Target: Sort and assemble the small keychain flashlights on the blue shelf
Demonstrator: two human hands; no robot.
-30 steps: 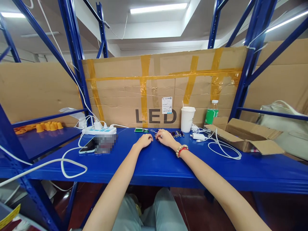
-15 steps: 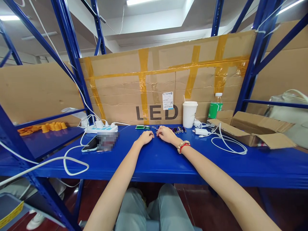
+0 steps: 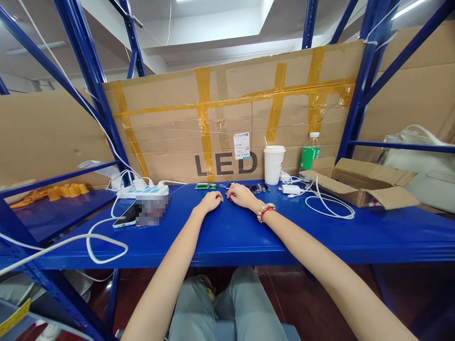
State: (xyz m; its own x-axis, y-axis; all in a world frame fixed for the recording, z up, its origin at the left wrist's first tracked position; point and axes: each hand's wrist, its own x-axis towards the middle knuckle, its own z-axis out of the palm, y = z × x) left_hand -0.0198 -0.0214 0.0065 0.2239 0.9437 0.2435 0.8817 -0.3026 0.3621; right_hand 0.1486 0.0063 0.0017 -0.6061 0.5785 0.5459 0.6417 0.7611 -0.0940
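Note:
My left hand (image 3: 211, 201) rests on the blue tabletop with its fingers curled; what lies under them, if anything, is hidden. Beside it, my right hand (image 3: 241, 194) bends its fingers down over the surface, closed around something too small to make out. It wears a beaded bracelet (image 3: 266, 212) with a red cord. Just behind my left hand lie flat green pieces (image 3: 206, 186). A row of small dark, shiny pieces (image 3: 260, 188) stretches to the right from behind my right hand. A small pale loop (image 3: 222, 185) shows between the hands.
On the left are a white power strip (image 3: 144, 191), a phone (image 3: 125, 216) and loose white cable (image 3: 106, 235). To the right stand a paper cup (image 3: 274, 165), a green-labelled bottle (image 3: 310, 154), a white charger (image 3: 290, 189) and an open cardboard box (image 3: 355, 189). A cardboard wall (image 3: 170, 137) closes the back.
The camera view has turned slightly to the right, so everything sits further left in the picture. Both hands stay at nearly the same place on the table, still curled.

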